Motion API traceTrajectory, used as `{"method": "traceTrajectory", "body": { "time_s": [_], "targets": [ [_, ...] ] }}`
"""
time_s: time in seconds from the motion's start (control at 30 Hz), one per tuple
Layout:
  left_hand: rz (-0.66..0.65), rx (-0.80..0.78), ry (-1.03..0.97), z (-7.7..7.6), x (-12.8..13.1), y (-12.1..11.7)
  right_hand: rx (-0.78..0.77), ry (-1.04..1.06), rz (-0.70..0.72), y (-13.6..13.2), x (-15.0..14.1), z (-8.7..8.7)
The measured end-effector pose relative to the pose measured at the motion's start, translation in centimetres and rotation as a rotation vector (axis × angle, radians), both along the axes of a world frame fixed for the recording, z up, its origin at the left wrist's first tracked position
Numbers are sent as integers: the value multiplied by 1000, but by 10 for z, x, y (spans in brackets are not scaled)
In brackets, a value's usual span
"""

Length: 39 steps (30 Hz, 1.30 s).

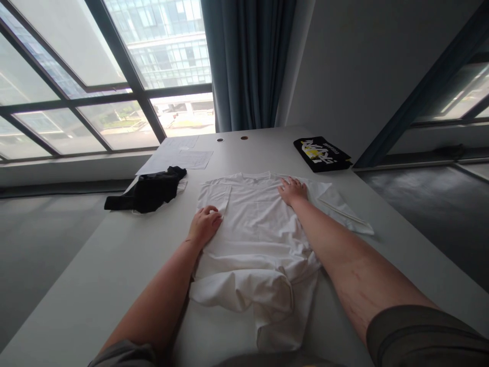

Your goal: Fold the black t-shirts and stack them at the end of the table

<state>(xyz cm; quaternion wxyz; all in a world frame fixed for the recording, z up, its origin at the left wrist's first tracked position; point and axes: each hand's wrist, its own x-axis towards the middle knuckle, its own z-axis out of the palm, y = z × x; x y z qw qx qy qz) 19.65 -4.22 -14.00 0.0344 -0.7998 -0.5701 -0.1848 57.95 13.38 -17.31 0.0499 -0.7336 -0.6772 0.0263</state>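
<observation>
A white T-shirt (255, 214) lies spread on the table, its collar toward the far side and its lower part bunched in loose folds near me. On its left side the sleeve is folded inward over the body. My left hand (205, 224) rests at that folded sleeve, fingers curled and thumb close to them, gripping the cloth. Flat on the right shoulder, with fingers apart, lies my right hand (293, 191). Beyond it the right sleeve (344, 209) stretches outward over the tabletop. The fabric beneath both palms is hidden.
The white table (126, 265) extends around the shirt. Dark crumpled clothing (156, 191) sits at the left edge, beside paper sheets (179, 155). A folded black item with white and yellow print (321, 154) lies at the far right. Windows and a blue curtain (248, 66) stand behind.
</observation>
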Motion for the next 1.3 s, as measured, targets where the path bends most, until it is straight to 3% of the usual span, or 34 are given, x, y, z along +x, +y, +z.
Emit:
{"method": "traceTrajectory", "body": {
  "time_s": [0.17,0.3,0.53,0.73,0.83,0.97,1.3],
  "targets": [
    [-14,-13,-41,7,5,5,19,6,-1,-1,0,0],
    [-51,-83,-110,4,5,5,29,1,5,-4,0,1],
    [35,-290,144,-12,12,2,24,-16,9,-4,1,1],
    [53,-196,167,-9,21,-7,-8,-32,8,0,2,-1],
    [171,-171,142,-11,23,-7,-31,-32,3,2,2,-2],
    [305,-256,111,-18,24,-8,-43,-35,1,4,2,-2],
    [256,-288,86,-21,18,-11,-19,-25,3,2,2,-3]
  ]
}}
